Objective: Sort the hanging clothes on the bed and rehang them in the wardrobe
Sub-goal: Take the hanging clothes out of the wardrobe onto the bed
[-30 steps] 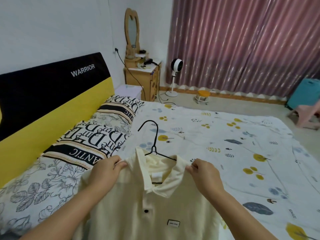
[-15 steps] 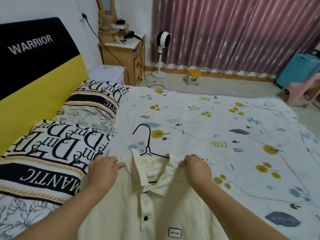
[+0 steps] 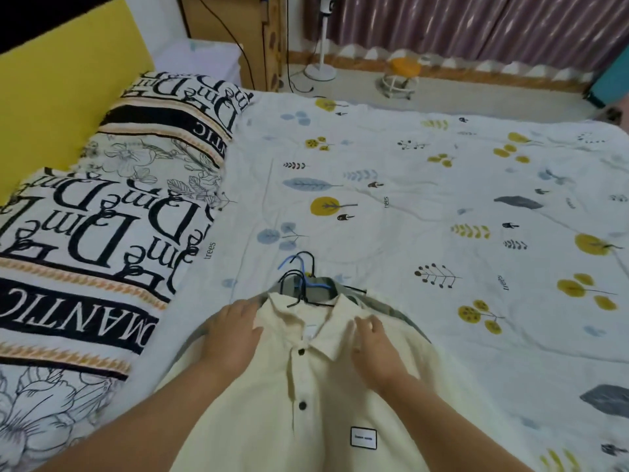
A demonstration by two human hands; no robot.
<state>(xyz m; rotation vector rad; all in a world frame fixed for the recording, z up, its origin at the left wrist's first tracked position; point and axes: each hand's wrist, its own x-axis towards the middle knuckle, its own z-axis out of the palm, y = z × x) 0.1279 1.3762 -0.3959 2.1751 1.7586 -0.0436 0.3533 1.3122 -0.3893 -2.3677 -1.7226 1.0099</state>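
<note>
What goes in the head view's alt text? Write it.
Two bare hands, left and right, rest on the shoulders of a cream button-front polo shirt lying over grey clothes with black and blue wire hangers, on a leaf-print white bedsheet.

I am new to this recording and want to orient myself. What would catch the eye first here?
The cream polo shirt lies at the bottom centre of the bed, with the left hand and right hand resting on its shoulders beside the collar. Just above the collar, black and blue hanger hooks bunch over a grey garment underneath. To the left lie boldly lettered black-and-white pillows.
</note>
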